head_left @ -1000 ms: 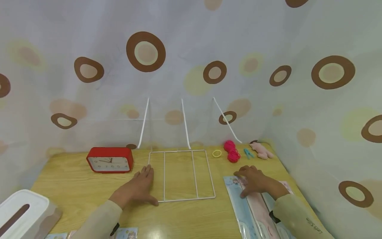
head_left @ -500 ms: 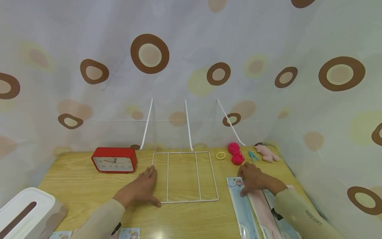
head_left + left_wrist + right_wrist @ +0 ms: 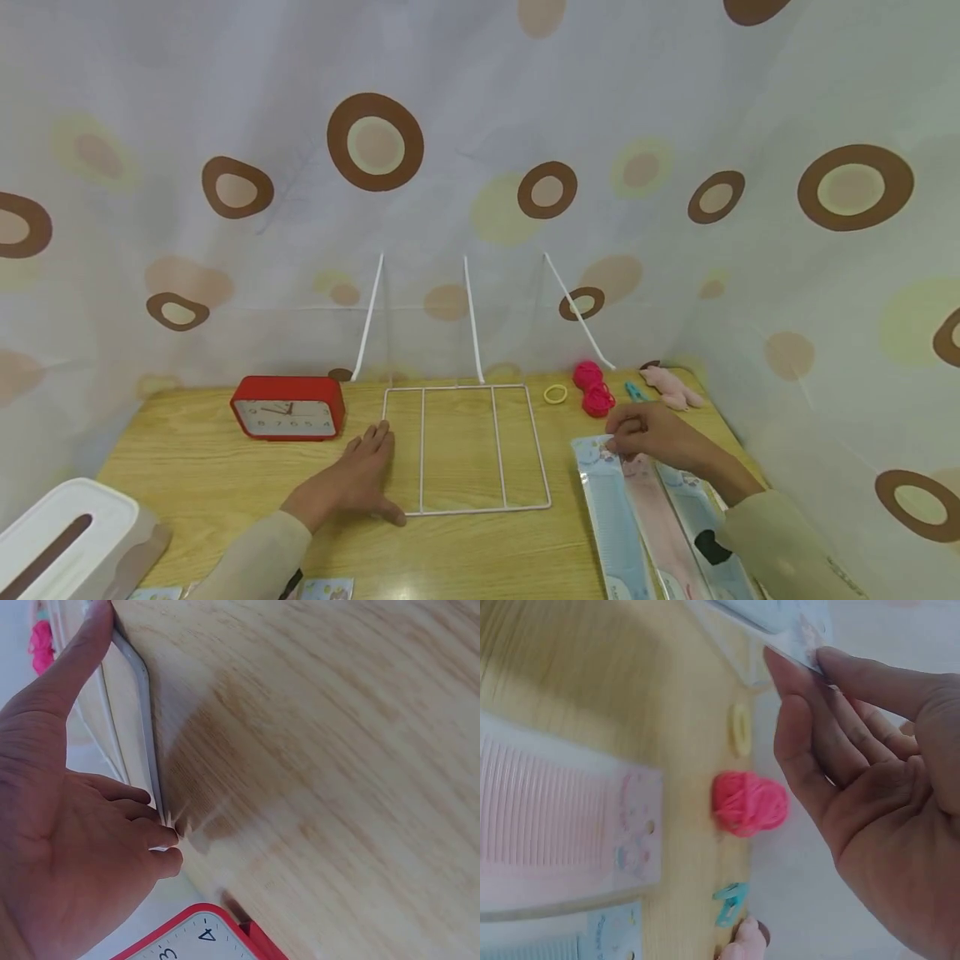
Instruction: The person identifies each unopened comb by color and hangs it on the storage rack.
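Observation:
My right hand [image 3: 667, 437] pinches the top end of a light blue comb in a clear packet [image 3: 615, 521] between thumb and fingers. That end is lifted off the table in the right wrist view. A pink packaged comb [image 3: 544, 810] lies beside it, and another blue packaged comb [image 3: 693, 487] lies farther right. My left hand [image 3: 356, 479] rests with spread fingers at the left side of a white wire rack [image 3: 422, 450]. In the left wrist view, thumb and fingertips touch the rack's side bar [image 3: 147, 712].
A red alarm clock [image 3: 287, 407] stands left of the rack. Behind on the right are a yellow ring [image 3: 556, 394], pink yarn [image 3: 596, 398], a teal clip [image 3: 635, 391] and a pink toy [image 3: 671, 387]. A white tissue box [image 3: 67, 533] sits front left.
My right hand has gone from hovering over the combs to pinching the left blue packet and raising its top end. My left hand stays at the rack.

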Tool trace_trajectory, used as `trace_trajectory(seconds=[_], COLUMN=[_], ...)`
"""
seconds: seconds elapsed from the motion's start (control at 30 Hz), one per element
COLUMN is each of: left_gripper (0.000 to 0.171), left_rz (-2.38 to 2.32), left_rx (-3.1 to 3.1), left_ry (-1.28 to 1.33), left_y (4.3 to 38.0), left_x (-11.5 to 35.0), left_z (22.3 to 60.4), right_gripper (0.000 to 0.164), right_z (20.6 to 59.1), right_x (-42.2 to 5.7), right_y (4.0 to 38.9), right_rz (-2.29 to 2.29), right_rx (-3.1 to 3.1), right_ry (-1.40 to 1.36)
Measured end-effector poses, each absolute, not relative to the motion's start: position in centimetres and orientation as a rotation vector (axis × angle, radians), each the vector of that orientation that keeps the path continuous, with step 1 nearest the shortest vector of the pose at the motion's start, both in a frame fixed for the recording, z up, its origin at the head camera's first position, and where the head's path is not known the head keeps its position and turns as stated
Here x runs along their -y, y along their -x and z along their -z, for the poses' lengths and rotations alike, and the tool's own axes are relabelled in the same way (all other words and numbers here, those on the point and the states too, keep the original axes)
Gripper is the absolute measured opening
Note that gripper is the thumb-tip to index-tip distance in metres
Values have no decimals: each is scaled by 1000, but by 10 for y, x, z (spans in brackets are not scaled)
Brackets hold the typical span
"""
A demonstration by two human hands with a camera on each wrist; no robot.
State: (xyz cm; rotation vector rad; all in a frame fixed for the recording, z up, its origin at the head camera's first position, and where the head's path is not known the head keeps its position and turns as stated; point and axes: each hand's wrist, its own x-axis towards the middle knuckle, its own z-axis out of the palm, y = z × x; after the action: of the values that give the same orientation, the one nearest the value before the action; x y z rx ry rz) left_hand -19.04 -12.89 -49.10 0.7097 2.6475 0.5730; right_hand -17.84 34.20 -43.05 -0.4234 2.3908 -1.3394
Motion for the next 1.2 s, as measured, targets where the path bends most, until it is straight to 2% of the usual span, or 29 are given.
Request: trace_trajectory(seconds=[0.17, 0.5, 0.73, 0.93, 1.2], left_gripper=[128, 126, 125, 125, 127], left_rz=[-561, -552, -547, -553, -522], left_rx=[-2647, -2661, -2661, -2652, -2637], left_ry=[-710, -707, -713, -711, -684], left_y=[191, 193, 193, 194, 192], left_x=[128, 131, 130, 127, 124], left_z=[490, 486, 483, 483, 486], right_gripper=[28, 12, 4, 9, 5], right_z=[405, 346, 322, 307, 290], right_x=[-342, -324, -312, -302, -293], right_y=[158, 127, 120, 120, 123], right_rz=[1488, 1537, 1623, 1761, 1717], right_rx=[-2464, -2728, -2804, -2790, -2894], right_ry=[349, 376, 516, 610, 545])
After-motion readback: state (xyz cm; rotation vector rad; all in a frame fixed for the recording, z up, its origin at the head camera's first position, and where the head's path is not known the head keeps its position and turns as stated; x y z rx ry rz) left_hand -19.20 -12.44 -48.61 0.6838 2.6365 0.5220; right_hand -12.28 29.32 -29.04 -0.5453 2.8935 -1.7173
